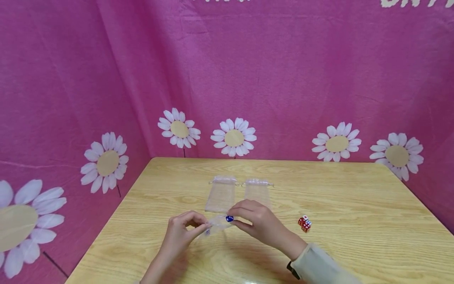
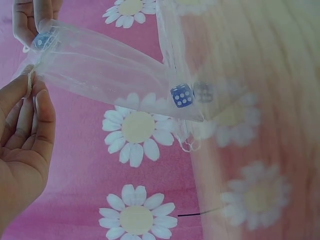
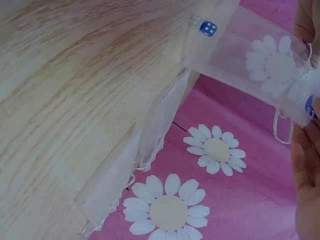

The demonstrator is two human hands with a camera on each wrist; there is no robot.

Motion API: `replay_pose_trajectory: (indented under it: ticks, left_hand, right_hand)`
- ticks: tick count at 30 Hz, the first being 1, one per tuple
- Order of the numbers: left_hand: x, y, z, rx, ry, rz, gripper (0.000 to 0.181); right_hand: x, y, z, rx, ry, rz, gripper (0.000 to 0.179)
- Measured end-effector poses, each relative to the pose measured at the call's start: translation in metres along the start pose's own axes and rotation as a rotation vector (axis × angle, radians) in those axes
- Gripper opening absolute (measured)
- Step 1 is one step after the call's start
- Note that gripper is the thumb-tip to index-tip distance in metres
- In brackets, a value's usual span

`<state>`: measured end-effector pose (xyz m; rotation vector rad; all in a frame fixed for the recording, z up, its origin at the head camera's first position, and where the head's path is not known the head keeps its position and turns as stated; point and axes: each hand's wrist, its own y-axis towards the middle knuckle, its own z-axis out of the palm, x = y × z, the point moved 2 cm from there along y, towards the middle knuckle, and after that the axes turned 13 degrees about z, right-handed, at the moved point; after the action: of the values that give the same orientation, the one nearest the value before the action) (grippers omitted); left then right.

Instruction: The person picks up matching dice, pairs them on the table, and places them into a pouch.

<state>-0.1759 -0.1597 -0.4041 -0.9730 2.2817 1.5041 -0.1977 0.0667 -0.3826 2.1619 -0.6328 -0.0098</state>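
A sheer white drawstring pouch (image 2: 105, 67) stretches out just above the table, one blue die (image 2: 181, 95) lying in its bottom end. My left hand (image 1: 184, 230) pinches the pouch's gathered mouth between thumb and fingertips. Between its thumb and fingers, my right hand (image 1: 257, 221) holds a second blue die (image 1: 229, 218) at that mouth. Whether this die is inside the fabric I cannot tell. A thin cord loop (image 3: 283, 127) dangles from the mouth. In the left wrist view, the left hand is the lower one.
Two more sheer pouches (image 1: 221, 195) lie flat side by side beyond the hands. To the right on the wooden table (image 1: 354, 205) sits a small cluster of red and white dice (image 1: 304, 223). A pink daisy-print cloth (image 1: 283, 79) hangs behind the table and along its left.
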Motion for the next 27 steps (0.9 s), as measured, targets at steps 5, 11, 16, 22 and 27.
replay_pose_trajectory:
  ticks: [5, 11, 16, 22, 27]
  left_hand:
    - [0.000, 0.001, 0.001, 0.010, 0.002, 0.039, 0.014]
    - [-0.001, 0.002, 0.001, 0.031, 0.014, 0.026, 0.013]
    - [-0.002, 0.003, 0.000, 0.055, 0.013, -0.019, 0.011]
    - [-0.003, 0.003, 0.001, 0.068, 0.023, -0.040, 0.011]
    - [-0.005, 0.004, 0.003, 0.076, 0.010, -0.023, 0.011]
  right_hand:
    - [-0.001, -0.002, -0.001, 0.001, -0.012, 0.003, 0.029]
    - [-0.004, -0.007, -0.004, 0.011, 0.032, 0.052, 0.025]
    - [-0.009, -0.012, -0.008, -0.006, 0.089, 0.109, 0.021]
    - [-0.016, -0.019, -0.012, -0.050, 0.140, 0.175, 0.026]
    - [-0.021, -0.023, -0.016, -0.075, 0.166, 0.266, 0.033]
